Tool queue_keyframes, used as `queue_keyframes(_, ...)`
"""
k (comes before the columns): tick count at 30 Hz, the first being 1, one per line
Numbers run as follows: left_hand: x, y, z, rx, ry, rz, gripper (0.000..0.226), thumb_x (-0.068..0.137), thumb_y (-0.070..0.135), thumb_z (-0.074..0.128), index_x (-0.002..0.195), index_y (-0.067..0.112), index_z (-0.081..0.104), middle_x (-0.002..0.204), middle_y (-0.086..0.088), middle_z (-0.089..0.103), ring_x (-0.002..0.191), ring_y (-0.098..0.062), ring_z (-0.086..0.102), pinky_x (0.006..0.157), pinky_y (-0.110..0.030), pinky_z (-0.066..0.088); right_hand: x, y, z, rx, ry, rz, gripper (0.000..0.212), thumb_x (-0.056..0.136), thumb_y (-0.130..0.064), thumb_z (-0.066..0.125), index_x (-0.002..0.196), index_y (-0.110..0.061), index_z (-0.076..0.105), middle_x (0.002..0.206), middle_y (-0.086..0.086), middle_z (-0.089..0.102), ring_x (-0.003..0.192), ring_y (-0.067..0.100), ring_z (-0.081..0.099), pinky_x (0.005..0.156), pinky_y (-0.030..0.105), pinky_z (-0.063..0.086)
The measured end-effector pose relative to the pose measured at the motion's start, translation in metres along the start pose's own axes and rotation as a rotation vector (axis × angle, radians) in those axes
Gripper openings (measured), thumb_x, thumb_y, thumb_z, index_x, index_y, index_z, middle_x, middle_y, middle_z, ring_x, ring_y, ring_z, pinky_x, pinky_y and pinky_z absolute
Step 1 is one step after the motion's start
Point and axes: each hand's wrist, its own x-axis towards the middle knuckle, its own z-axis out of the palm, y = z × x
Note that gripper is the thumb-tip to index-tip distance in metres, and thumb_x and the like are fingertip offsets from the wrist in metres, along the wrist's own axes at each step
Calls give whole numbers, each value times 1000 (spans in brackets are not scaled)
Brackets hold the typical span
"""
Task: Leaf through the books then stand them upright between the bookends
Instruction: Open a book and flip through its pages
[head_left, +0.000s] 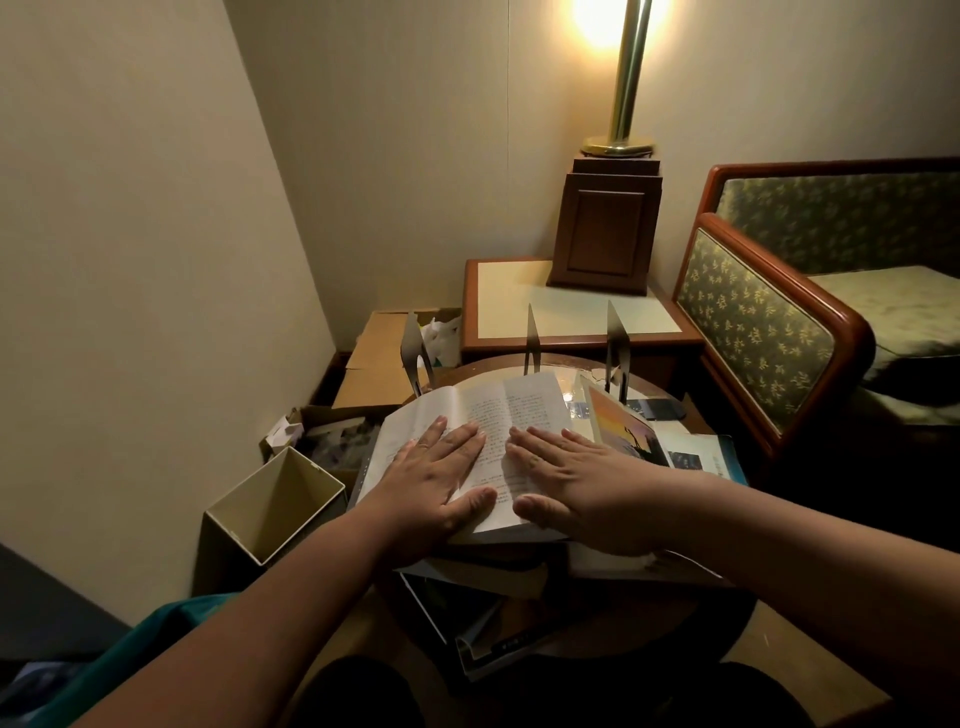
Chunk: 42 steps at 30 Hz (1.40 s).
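While the open book (498, 410) lies atop a pile of books (493, 571) on the round bench (675, 623), the left hand (441, 478) and right hand (576, 483) press its pages flat. Each grip is wide, fingers straight, clasping nothing. Three metal bookends (531, 343) stand upright just behind it.

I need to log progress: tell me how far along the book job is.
Done: nothing shelved; the bookends stand with no books between them. In hand: left hand and right hand press flat on the open book. Left: the sunset-cover book and others lie flat, unstood.
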Motion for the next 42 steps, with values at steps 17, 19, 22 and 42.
queue_keyframes(17,-1,-2,1,-48,12,6,88,75,85,8,152,42,0,153,29,-15,140,2,-27,112,-33,-13,89,43,-23,130,158,165,80,96,-66,17,158,-19,-2,165,3,-5,151,19,-5,120,35,-4)
queue_keyframes(19,-1,-2,2,-54,12,2,89,75,86,6,152,42,-1,153,28,-15,140,2,-27,112,-33,-14,90,45,-23,162,186,193,80,96,-67,21,158,-19,5,165,4,3,151,22,4,120,36,3)
queue_keyframes(22,-2,-2,2,-49,12,0,88,76,84,8,152,42,-1,154,27,-14,141,0,-26,112,-33,-14,90,45,-25,198,244,232,78,96,-65,31,157,-19,17,162,5,23,146,26,24,118,41,21)
queue_keyframes(42,-7,4,-5,-53,-14,29,69,93,67,26,152,43,0,158,22,-10,139,0,-24,116,-38,-11,50,45,-54,928,629,86,47,89,-19,69,131,-12,49,121,3,61,105,20,64,78,32,60)
